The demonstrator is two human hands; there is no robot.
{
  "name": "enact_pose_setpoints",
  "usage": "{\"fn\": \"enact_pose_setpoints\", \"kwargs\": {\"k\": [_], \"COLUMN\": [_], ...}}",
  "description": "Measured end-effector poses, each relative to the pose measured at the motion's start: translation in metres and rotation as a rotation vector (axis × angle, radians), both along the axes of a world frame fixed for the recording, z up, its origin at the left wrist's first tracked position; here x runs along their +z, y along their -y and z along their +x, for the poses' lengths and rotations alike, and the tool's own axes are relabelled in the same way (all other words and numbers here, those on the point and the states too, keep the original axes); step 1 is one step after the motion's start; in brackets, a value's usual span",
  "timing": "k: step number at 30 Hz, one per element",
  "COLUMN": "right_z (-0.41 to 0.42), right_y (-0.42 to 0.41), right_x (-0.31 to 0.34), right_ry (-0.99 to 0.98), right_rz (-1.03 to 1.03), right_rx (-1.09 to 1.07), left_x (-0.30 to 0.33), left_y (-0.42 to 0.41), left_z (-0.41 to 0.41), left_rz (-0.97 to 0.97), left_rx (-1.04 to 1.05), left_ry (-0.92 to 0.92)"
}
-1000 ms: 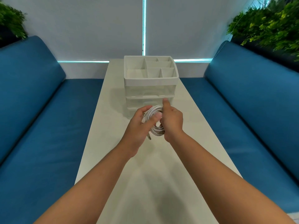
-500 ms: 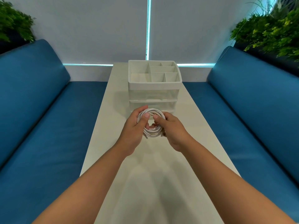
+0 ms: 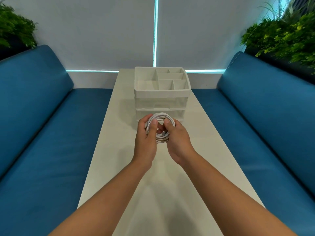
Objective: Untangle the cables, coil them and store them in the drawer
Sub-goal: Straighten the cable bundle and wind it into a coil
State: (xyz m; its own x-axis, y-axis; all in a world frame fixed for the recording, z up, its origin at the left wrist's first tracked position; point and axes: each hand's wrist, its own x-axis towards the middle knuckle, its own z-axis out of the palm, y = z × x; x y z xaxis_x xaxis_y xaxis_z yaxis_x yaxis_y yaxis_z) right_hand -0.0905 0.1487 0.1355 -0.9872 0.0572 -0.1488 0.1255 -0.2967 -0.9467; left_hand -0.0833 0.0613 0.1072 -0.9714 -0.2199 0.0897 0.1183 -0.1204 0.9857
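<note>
A coil of white cable [image 3: 161, 117] is held above the white table [image 3: 201, 142], just in front of the drawer unit [image 3: 162, 103]. My left hand [image 3: 146, 138] grips the coil's left side, thumb laid over the loops. My right hand [image 3: 177, 138] grips its right side, thumb on the inside of the ring. The unit is white with a divided open tray on top and two clear drawers below, both pushed in. The lower drawer is partly hidden behind the coil and my hands.
Blue cushioned benches [image 3: 42, 133] run along both sides of the narrow table. Green plants [image 3: 281, 36] stand behind the bench backs at both far corners. A pale wall with a lit vertical strip closes the far end.
My right hand turned from thumb-up over the coil to gripping its right side. The coil now faces me as an open ring. The view tilted down slightly.
</note>
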Motion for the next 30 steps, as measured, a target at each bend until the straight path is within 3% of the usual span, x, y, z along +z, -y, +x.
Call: {"fn": "enact_pose_setpoints", "kwargs": {"k": [11,15,22,26,28,30], "right_z": [0.009,0.011,-0.001,-0.007,-0.009,-0.01], "right_y": [0.015,0.015,-0.001,-0.017,-0.022,-0.025], "right_x": [-0.006,-0.006,0.005,0.021,0.026,0.028], "right_ry": [-0.005,0.028,-0.007,-0.029,-0.057,-0.063], "right_rz": [0.194,0.127,0.207,0.366,0.505,0.514], "right_rx": [0.025,0.066,0.069,0.284,0.343,0.355], "left_x": [-0.003,-0.004,-0.002,0.002,0.006,0.009], "left_y": [-0.011,-0.006,0.012,0.019,0.018,0.017], "left_z": [0.002,0.002,0.0,0.0,0.0,0.001], "left_rz": [-0.013,-0.064,-0.28,-0.38,-0.367,-0.284], "left_rx": [0.219,0.254,0.127,-0.04,-0.086,-0.116], "left_ry": [0.066,0.05,-0.091,-0.147,-0.147,-0.119]}}
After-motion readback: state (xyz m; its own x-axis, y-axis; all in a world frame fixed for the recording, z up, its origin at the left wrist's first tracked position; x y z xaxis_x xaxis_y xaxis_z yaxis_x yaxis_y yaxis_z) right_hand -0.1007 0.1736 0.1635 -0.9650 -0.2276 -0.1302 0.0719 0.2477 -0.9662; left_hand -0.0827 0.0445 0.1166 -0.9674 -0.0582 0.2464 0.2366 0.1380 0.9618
